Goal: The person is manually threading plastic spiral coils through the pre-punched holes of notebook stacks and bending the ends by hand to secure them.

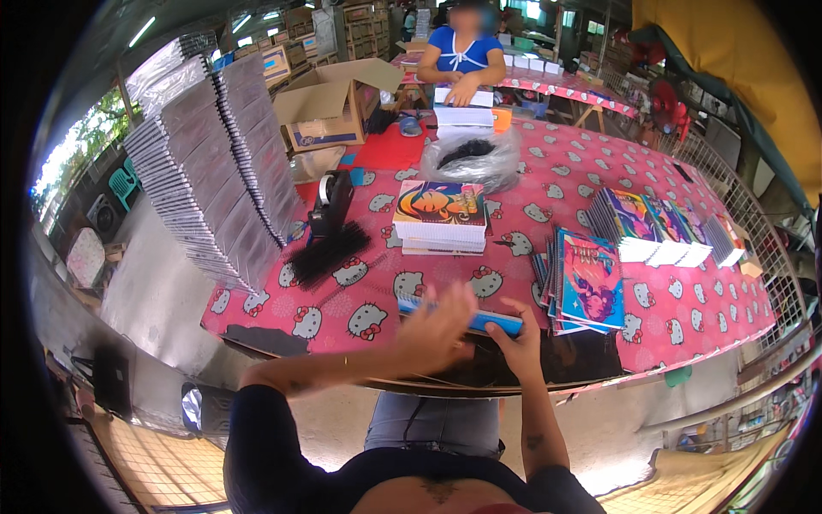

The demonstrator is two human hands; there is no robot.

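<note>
A thin notebook (497, 322) with a blue edge is tilted up at the table's front edge, seen nearly edge-on. My right hand (519, 343) grips its right end, thumb against the near side. Across its left part passes my left hand (437, 319), smeared by motion, so its fingers and any hold are unclear. Just beyond stands a neat stack of spiral notebooks (441, 224) with an orange and dark illustrated cover on top. To the right lies a fanned pile of notebooks (589, 278) with pink and blue covers.
Left of the stack are a bundle of thin black strands (330, 254) and a black tape dispenser (330, 204). Tall wrapped notebook stacks (201, 163) rise at the left, near an open carton (321, 107). A co-worker (465, 56) handles notebooks across the patterned pink table (565, 163).
</note>
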